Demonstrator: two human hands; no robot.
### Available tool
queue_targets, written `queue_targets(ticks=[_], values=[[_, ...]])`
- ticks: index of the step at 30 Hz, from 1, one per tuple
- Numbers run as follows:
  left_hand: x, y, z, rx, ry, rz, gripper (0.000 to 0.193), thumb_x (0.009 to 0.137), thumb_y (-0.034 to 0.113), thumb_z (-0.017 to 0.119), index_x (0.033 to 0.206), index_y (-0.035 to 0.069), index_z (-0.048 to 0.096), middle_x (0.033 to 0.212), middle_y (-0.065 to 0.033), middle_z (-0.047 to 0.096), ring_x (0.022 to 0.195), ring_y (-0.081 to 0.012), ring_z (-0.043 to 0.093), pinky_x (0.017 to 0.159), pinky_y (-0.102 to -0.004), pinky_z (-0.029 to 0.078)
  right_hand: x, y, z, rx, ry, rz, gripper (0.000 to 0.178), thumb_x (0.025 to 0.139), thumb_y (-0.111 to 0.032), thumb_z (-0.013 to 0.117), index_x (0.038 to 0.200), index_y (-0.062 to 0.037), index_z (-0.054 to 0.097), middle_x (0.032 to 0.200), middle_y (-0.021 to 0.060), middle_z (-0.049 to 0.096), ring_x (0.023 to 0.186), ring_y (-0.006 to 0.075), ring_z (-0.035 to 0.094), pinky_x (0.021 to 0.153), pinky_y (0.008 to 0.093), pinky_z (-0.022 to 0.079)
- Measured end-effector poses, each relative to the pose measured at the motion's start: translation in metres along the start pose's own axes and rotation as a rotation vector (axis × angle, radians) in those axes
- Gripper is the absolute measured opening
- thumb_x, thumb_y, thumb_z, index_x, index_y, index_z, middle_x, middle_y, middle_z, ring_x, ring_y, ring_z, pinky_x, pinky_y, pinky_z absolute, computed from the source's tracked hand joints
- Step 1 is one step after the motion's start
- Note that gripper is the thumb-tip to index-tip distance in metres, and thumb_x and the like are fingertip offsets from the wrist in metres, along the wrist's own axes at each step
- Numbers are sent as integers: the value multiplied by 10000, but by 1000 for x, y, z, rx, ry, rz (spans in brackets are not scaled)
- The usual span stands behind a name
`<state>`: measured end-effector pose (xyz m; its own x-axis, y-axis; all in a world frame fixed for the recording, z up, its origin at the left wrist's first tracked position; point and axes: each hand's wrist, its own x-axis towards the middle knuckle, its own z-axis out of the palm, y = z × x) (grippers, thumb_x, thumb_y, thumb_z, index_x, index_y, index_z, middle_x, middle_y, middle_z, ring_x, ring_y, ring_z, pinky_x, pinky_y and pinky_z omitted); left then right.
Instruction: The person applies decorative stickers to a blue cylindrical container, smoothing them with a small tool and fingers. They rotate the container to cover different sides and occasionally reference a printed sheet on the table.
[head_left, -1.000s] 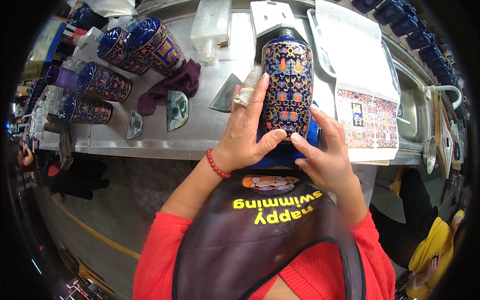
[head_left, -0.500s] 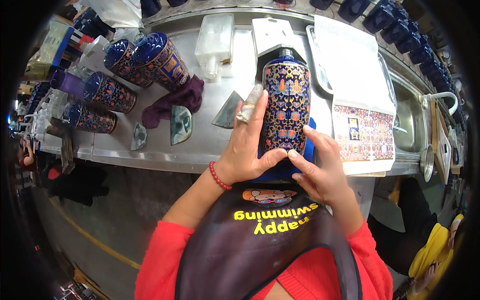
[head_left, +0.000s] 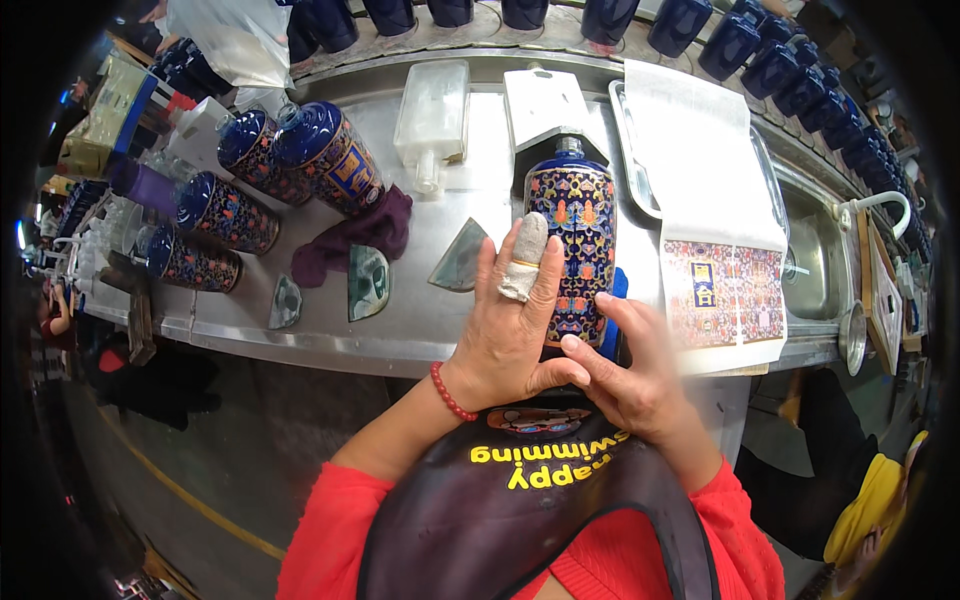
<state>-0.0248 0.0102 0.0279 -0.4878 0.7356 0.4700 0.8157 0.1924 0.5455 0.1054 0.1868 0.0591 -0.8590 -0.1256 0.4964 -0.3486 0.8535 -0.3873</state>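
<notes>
A dark blue bottle (head_left: 580, 195) with a colourful floral pattern lies in front of me, neck pointing away. Across its left side rests my left hand (head_left: 508, 325), fingers stretched out and one wrapped in a grey cloth finger cover (head_left: 523, 262). My right hand (head_left: 632, 360) has bent fingers at the bottle's lower right; its thumb and index fingertips touch the pattern near the base. Beyond the bottle, its neck lies by a dark angled rest (head_left: 562, 132). A blue cloth (head_left: 618, 290) shows partly beneath the right side.
Patterned decal sheets (head_left: 722, 290) and white paper (head_left: 690, 140) lie right, before a sink (head_left: 815, 245). Left are several decorated bottles (head_left: 330, 160), a purple cloth (head_left: 355, 240), dark green scraper pieces (head_left: 368, 283) and a clear empty bottle (head_left: 432, 110). Plain blue bottles (head_left: 680, 25) line the back.
My left hand has moved from the bottle's left edge onto its patterned face. My right hand has slid slightly down and left. The whole view has shifted a little downward.
</notes>
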Motion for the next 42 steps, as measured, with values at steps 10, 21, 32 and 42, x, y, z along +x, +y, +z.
queue_targets(ticks=[10, 21, 32, 42], values=[[7, 9, 1, -139, 3, -61, 1278, 841, 891, 413, 1617, -83, 126, 1644, -354, 179, 1542, -526, 126, 1222, -633, 6, -2, 0, 0, 20, -33, 11, 554, 713, -117, 823, 1255, -152, 712, 1420, 175, 520, 1198, 378, 551, 961, 473, 480], [18, 17, 2, 93, -9, -115, 1267, 857, 869, 407, 1605, -106, 103, 1645, -341, 187, 1517, -550, 145, 1186, -703, 25, 0, 0, 0, 43, 0, -1, 440, 729, -116, 811, 1159, -119, 715, 1412, 175, 531, 1190, 365, 568, 949, 458, 486], [28, 4, -9, -120, 7, -173, 1206, 905, 833, 391, 1614, -93, 90, 1652, -347, 167, 1546, -517, 127, 1208, -653, -23, 0, -1, -1, 42, -30, 17, 536, 693, -130, 839, 1218, -136, 727, 1423, 170, 511, 1207, 368, 545, 968, 461, 482], [46, 14, -2, 98, -39, -130, 1175, 918, 806, 423, 1610, -93, 118, 1610, -362, 234, 1517, -548, 158, 1185, -703, 24, 0, -1, -1, 52, -28, 13, 459, 677, -140, 836, 1126, -138, 740, 1393, 167, 534, 1221, 351, 550, 971, 453, 470]])
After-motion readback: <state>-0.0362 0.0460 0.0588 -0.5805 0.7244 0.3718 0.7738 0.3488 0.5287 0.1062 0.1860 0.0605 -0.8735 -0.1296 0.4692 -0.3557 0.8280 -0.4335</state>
